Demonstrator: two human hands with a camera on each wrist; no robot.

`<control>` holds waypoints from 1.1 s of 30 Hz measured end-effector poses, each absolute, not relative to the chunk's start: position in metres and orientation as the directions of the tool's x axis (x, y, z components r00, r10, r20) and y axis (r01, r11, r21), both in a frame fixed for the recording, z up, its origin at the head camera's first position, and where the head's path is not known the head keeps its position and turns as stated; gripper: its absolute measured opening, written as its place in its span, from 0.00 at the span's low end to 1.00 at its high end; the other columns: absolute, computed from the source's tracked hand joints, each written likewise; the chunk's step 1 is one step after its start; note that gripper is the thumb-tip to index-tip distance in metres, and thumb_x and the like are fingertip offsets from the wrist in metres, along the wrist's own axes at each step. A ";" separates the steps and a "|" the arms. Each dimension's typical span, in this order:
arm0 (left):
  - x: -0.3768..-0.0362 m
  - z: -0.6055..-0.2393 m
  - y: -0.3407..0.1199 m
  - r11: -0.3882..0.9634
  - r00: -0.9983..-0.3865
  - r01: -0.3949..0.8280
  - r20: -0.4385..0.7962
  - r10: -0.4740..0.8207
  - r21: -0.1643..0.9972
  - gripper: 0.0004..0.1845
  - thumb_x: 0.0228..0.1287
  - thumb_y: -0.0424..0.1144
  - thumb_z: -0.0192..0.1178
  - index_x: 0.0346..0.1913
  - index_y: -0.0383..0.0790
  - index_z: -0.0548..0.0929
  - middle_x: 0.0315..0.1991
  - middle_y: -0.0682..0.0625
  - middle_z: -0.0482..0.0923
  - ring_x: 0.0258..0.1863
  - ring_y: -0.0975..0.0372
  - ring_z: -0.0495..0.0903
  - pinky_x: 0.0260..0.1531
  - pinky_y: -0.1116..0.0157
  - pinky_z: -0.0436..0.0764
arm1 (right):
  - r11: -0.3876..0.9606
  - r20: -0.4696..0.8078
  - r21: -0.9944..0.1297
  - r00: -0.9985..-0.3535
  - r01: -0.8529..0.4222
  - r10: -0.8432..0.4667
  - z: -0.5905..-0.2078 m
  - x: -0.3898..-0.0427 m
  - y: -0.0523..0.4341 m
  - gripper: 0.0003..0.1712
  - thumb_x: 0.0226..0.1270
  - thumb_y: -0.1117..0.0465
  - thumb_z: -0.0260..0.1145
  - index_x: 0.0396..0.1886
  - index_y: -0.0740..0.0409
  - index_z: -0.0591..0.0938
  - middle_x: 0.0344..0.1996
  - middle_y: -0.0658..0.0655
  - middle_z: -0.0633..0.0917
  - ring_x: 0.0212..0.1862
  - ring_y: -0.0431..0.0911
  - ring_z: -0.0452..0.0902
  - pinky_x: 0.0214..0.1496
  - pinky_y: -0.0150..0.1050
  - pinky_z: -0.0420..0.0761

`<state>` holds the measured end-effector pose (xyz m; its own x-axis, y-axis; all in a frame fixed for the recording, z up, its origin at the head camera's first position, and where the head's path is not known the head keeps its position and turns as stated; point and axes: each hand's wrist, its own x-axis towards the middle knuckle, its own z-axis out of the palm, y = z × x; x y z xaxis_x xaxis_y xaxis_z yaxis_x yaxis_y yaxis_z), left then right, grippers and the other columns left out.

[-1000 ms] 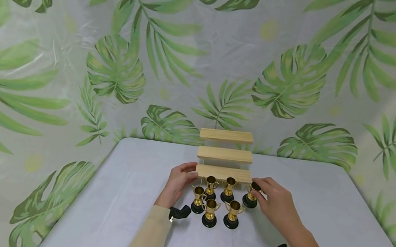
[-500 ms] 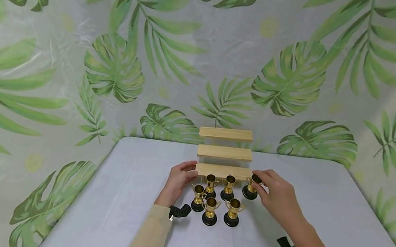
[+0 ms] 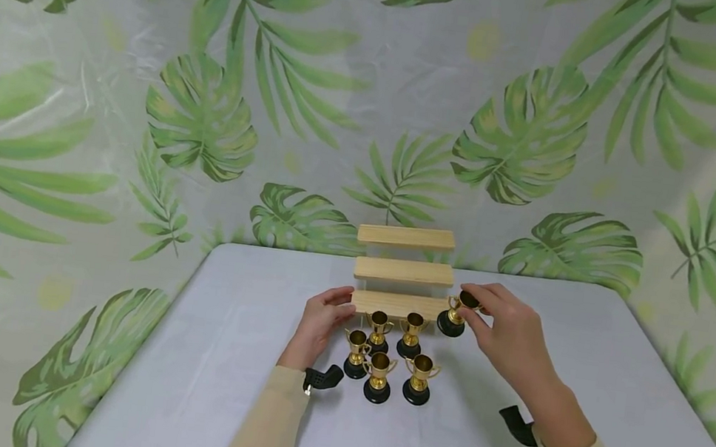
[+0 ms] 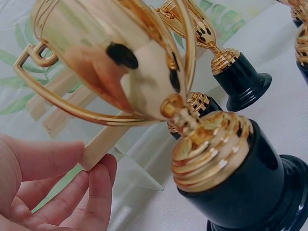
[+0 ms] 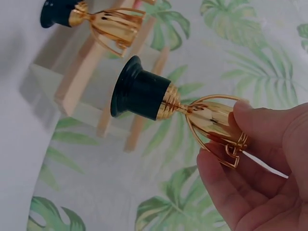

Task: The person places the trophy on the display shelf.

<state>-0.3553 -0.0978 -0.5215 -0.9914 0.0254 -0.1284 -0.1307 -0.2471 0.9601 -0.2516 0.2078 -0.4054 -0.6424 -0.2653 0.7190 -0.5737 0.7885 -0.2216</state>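
Note:
In the head view, my right hand (image 3: 512, 332) pinches a small gold trophy cup (image 3: 453, 320) with a black base, held up beside the right end of the lowest plank. The right wrist view has my thumb and fingers on the cup (image 5: 211, 115) near its rim and handles, its base clear of any surface. My left hand (image 3: 321, 323) grips the left end of the lowest plank of a three-step wooden display stand (image 3: 398, 305). Thumb above and fingers below the plank end (image 4: 98, 149) show in the left wrist view.
Several more trophy cups (image 3: 379, 375) stand upright on the white-covered table (image 3: 234, 357), close in front of the stand. One cup (image 4: 221, 163) looms large before the left wrist camera. A leaf-print curtain (image 3: 318, 114) hangs behind the table's back edge.
My right hand has lifted the trophy cup off the table and carried it up and slightly back, toward the lowest plank's right end. My left hand stays on the stand.

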 end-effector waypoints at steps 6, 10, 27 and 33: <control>-0.356 -0.522 -0.098 -0.256 -0.992 -0.130 -0.125 0.037 0.958 0.26 0.61 0.21 0.65 0.64 0.32 0.79 0.57 0.37 0.80 0.48 0.57 0.84 0.50 0.61 0.83 | 0.782 0.756 -0.183 -0.594 -0.596 -0.276 -0.393 -0.255 0.206 0.25 0.52 0.65 0.81 0.52 0.59 0.86 0.43 0.55 0.86 0.32 0.48 0.85 0.29 0.44 0.83; -0.357 -0.523 -0.098 -0.257 -0.993 -0.119 -0.113 0.040 0.959 0.26 0.62 0.21 0.64 0.64 0.31 0.78 0.57 0.37 0.80 0.47 0.57 0.84 0.49 0.61 0.83 | 0.777 0.767 -0.183 -0.581 -0.602 -0.270 -0.386 -0.255 0.203 0.24 0.53 0.65 0.81 0.52 0.58 0.86 0.42 0.54 0.86 0.33 0.49 0.85 0.28 0.45 0.83; -0.358 -0.524 -0.100 -0.275 -0.989 -0.146 -0.139 0.044 0.950 0.27 0.61 0.22 0.66 0.65 0.32 0.78 0.58 0.38 0.80 0.49 0.57 0.84 0.51 0.61 0.82 | 0.771 0.771 -0.204 -0.584 -0.603 -0.252 -0.376 -0.270 0.199 0.22 0.53 0.66 0.80 0.50 0.58 0.86 0.39 0.54 0.85 0.33 0.49 0.86 0.29 0.47 0.84; -0.357 -0.523 -0.100 -0.268 -0.989 -0.150 -0.144 0.042 0.952 0.26 0.61 0.23 0.66 0.64 0.34 0.80 0.58 0.38 0.80 0.50 0.56 0.84 0.53 0.61 0.82 | 0.761 0.779 -0.202 -0.572 -0.616 -0.256 -0.375 -0.276 0.195 0.22 0.51 0.67 0.81 0.48 0.58 0.86 0.39 0.55 0.85 0.33 0.50 0.85 0.31 0.47 0.84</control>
